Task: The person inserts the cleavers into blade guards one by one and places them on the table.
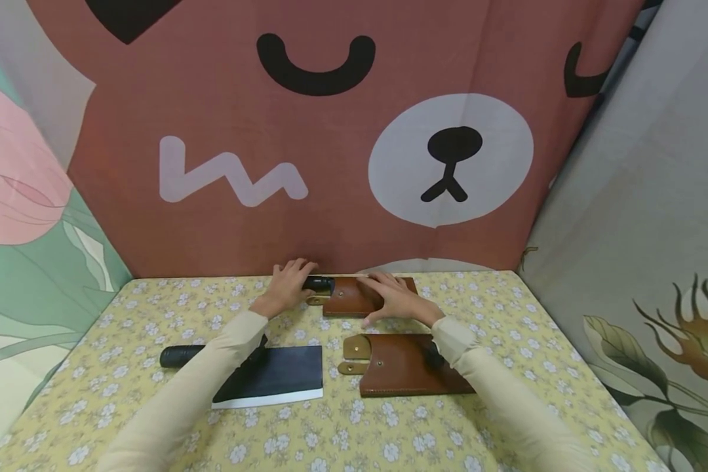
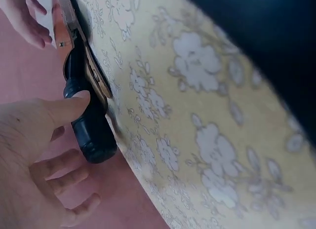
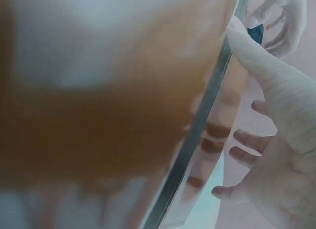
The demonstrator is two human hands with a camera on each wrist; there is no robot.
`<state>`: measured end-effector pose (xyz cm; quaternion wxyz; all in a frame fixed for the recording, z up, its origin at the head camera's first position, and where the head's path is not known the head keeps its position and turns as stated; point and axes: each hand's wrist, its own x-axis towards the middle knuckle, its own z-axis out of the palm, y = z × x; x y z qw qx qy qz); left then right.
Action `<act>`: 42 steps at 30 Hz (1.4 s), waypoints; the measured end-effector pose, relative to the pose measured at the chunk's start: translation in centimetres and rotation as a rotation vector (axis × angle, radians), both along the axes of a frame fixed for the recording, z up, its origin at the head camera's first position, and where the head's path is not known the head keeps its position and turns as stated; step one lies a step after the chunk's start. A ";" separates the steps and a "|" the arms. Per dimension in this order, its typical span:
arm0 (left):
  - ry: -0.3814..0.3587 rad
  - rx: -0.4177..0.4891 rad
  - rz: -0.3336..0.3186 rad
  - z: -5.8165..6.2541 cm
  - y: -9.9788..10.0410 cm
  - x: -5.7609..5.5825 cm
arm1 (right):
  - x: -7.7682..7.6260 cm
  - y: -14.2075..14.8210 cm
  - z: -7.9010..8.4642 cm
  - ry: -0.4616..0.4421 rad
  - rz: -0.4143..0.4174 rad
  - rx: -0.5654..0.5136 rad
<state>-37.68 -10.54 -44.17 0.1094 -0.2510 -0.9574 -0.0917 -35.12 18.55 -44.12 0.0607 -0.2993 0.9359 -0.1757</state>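
**Left hand (image 1: pixel 284 286) at the handle (image 1: pixel 317 284), right hand (image 1: pixel 400 303) over the far sheath (image 1: pixel 351 300)**

The left hand's fingers are spread apart, thumb seemingly touching the handle; the right hand is spread too, straddling the far sheath, and whether its fingertips touch is unclear. The sheathed knife sits just below mid-frame, at the back of the table (image 1: pixel 389 452). Its long axis runs across the frame: handle left, sheath to the right, 1 strap (image 1: pixel 315 300) jutting left below the handle. To work it well, I'd steady the sheath with the right hand and guide the handle straight along that axis, no finger crossing it. Lower left of centre lies a bare cleaver (image 1: pixel 289 372), also pointing its grip (image 1: pixel 179 355) left; right of it, the near sheath (image 1: pixel 404 367), 2 tabs (image 1: pixel 356 347) facing left.
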 end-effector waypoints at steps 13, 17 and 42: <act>0.020 0.040 -0.028 0.5 -2.4 1.2 | 2.3 0.7 0.3 -0.012 0.003 -0.030; 0.016 0.042 -0.028 0.3 -3.4 1.1 | 3.0 0.7 0.6 -0.026 0.025 -0.047; -0.035 0.082 -0.049 0.1 -6.1 2.3 | 6.9 0.7 0.5 -0.006 0.166 -0.069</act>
